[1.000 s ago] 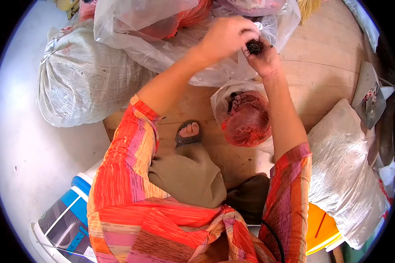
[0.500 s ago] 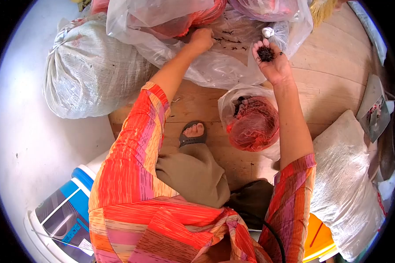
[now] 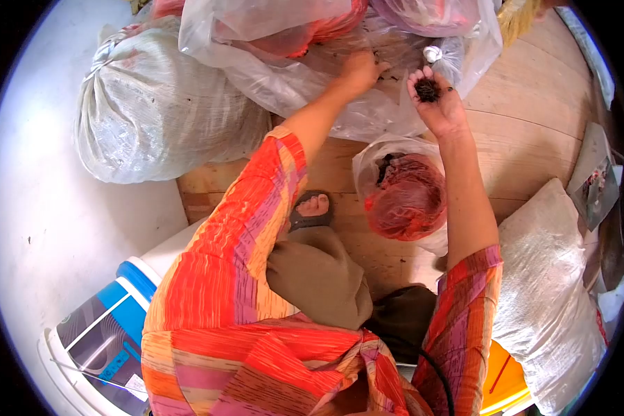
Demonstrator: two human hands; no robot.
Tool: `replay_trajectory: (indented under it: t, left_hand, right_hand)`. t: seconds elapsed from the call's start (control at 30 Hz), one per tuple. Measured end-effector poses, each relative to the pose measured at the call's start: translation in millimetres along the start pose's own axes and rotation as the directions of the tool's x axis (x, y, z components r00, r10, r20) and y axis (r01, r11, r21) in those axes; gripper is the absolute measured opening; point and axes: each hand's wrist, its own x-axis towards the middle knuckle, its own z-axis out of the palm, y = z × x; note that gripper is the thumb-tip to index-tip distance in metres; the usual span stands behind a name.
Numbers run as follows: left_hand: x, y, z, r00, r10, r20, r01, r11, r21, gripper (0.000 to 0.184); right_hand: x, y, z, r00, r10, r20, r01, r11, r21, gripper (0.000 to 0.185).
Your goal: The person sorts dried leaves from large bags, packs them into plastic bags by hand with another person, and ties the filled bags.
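My right hand [image 3: 439, 107] is palm up and cupped around a small clump of dark dried bits [image 3: 427, 89]. To its left, my left hand [image 3: 362, 72] reaches down over a large clear plastic bag [image 3: 284, 93], fingers curled; what they hold, if anything, is hidden. Loose dark bits [image 3: 388, 78] lie on the plastic beside that hand. Inside the large bag are a red bundle [image 3: 336, 26] and a pinkish-purple bundle [image 3: 433, 15]. A white knotted bag top [image 3: 432, 54] stands just above my right fingers.
A smaller clear bag with a red mesh bundle [image 3: 409, 201] sits on the wooden floor [image 3: 527, 152] near my foot [image 3: 312, 206]. A full white sack [image 3: 166, 104] stands left, another sack [image 3: 544, 291] right. Buckets [image 3: 107, 333] flank me. A straw broom [image 3: 516, 19] is at the top.
My left hand has moved right over the plastic, away from the red bundle and closer to my right hand. My right hand still holds the dark bits; the view has shifted slightly.
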Motion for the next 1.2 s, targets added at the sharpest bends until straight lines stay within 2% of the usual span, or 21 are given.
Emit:
replay_trajectory:
  t: [0.13, 0.2, 0.23, 0.3, 0.33, 0.4, 0.53, 0.63, 0.7, 0.73, 0.8, 0.83, 0.9, 0.93, 0.97, 1.0, 1.03, 1.1, 1.13, 1.17, 1.2]
  left_hand:
    - [2.4, 13.2, 1.7, 0.999, -0.021, 0.033, 0.016, 0.991, 0.132, 0.045]
    - [-0.7, 17.3, -1.9, 0.998, 0.058, -0.023, -0.054, 0.987, 0.152, 0.045]
    - [-0.8, 19.5, -5.3, 0.998, 0.059, -0.023, -0.055, 0.987, 0.151, 0.045]
    - [-0.8, 23.5, -11.4, 0.999, -0.003, 0.034, 0.000, 0.995, 0.103, 0.022]
    - [2.6, 13.7, -2.1, 0.999, 0.002, 0.040, -0.006, 0.995, 0.102, 0.022]
    - [13.4, -14.7, 13.1, 0.996, 0.074, -0.056, -0.077, 0.996, -0.052, 0.016]
    - [10.1, -30.2, 10.4, 0.979, 0.191, -0.070, -0.192, 0.981, -0.009, 0.016]
    - [3.2, -31.7, -4.1, 0.973, 0.211, -0.095, -0.219, 0.971, -0.090, 0.015]
    - [1.4, -29.7, -20.2, 1.000, -0.005, 0.004, 0.006, 0.941, -0.338, 0.017]
    - [-2.4, -23.5, -32.1, 1.000, 0.005, 0.010, -0.002, 0.941, -0.337, 0.017]
    - [-11.4, -6.4, -56.7, 1.000, 0.006, 0.029, 0.010, 0.852, -0.523, 0.018]
    - [-16.5, 6.4, -66.9, 0.999, 0.012, 0.031, 0.006, 0.853, -0.521, 0.018]
    - [-28.0, 31.5, -85.6, 0.985, 0.164, 0.051, -0.109, 0.824, -0.556, 0.017]
    - [-33.9, 43.4, -90.4, 0.985, 0.165, 0.053, -0.108, 0.825, -0.555, 0.017]
    - [-39.6, 56.2, -92.8, 0.937, 0.349, -0.019, -0.311, 0.807, -0.502, 0.018]
    - [-44.2, 65.5, -93.0, 0.849, 0.523, -0.077, -0.501, 0.749, -0.433, 0.019]
    - [-47.3, 71.1, -91.1, 0.849, 0.522, -0.076, -0.500, 0.750, -0.434, 0.019]
    - [-53.1, 79.6, -87.6, 0.778, 0.609, -0.154, -0.626, 0.726, -0.284, 0.018]
    - [-57.5, 85.4, -92.9, 0.834, 0.536, -0.133, -0.548, 0.774, -0.318, 0.018]
    - [-53.3, 80.9, -92.4, 0.833, 0.537, -0.129, -0.548, 0.773, -0.320, 0.018]
    - [-44.8, 72.0, -92.9, 0.893, 0.435, -0.121, -0.444, 0.802, -0.400, 0.019]
  right_hand:
    - [-2.3, 0.0, 0.7, 1.000, 0.013, 0.012, -0.013, 1.000, 0.007, 0.022]
    - [-4.5, 0.4, 4.1, 0.999, -0.017, -0.040, 0.016, 1.000, -0.027, 0.023]
    - [-6.3, 0.9, 6.0, 0.999, -0.019, -0.041, 0.017, 0.999, -0.027, 0.023]
    - [-10.6, -0.5, 7.5, 0.999, -0.017, -0.036, 0.017, 1.000, -0.012, 0.022]
    - [-11.4, -1.7, 4.5, 0.999, -0.022, -0.041, 0.022, 1.000, -0.009, 0.022]
    - [-6.5, -3.7, 1.9, 0.999, -0.031, -0.010, 0.030, 0.997, -0.072, 0.022]
    - [-7.1, -1.2, 5.2, 0.999, -0.034, -0.027, 0.032, 0.996, -0.088, 0.023]
    - [-7.0, 1.1, 5.3, 0.997, -0.050, -0.053, 0.047, 0.997, -0.066, 0.025]
    - [-5.6, 0.9, -0.4, 0.999, 0.010, 0.040, -0.008, 0.998, -0.058, 0.026]
    - [-7.1, 2.3, 1.3, 1.000, 0.008, 0.028, -0.008, 1.000, 0.002, 0.026]
    - [-7.9, 3.6, 2.7, 1.000, 0.006, 0.003, -0.006, 1.000, -0.005, 0.026]
    - [-7.8, 4.3, 3.7, 1.000, 0.015, -0.019, -0.015, 1.000, -0.019, 0.026]
    - [-6.0, 6.7, 6.2, 0.999, 0.008, -0.033, -0.010, 0.999, -0.043, 0.026]
    - [-5.6, 8.7, 7.4, 0.999, 0.006, -0.048, -0.010, 0.997, -0.073, 0.026]
    - [-4.8, 11.4, 8.7, 0.999, 0.007, -0.048, -0.011, 0.997, -0.071, 0.026]
    - [-4.1, 13.8, 10.2, 1.000, -0.011, -0.013, 0.009, 0.996, -0.091, 0.026]
    - [-3.5, 15.7, 11.2, 0.999, -0.029, 0.021, 0.031, 0.994, -0.109, 0.027]
    - [-1.3, 17.4, 10.5, 1.000, -0.026, 0.011, 0.026, 0.995, -0.095, 0.027]
    - [0.0, 17.5, 9.2, 1.000, -0.023, 0.002, 0.023, 0.996, -0.081, 0.028]
    - [1.1, 17.0, 8.1, 1.000, -0.022, -0.005, 0.021, 0.998, -0.066, 0.028]
    - [2.6, 14.5, 4.3, 1.000, -0.022, -0.006, 0.021, 0.998, -0.065, 0.028]
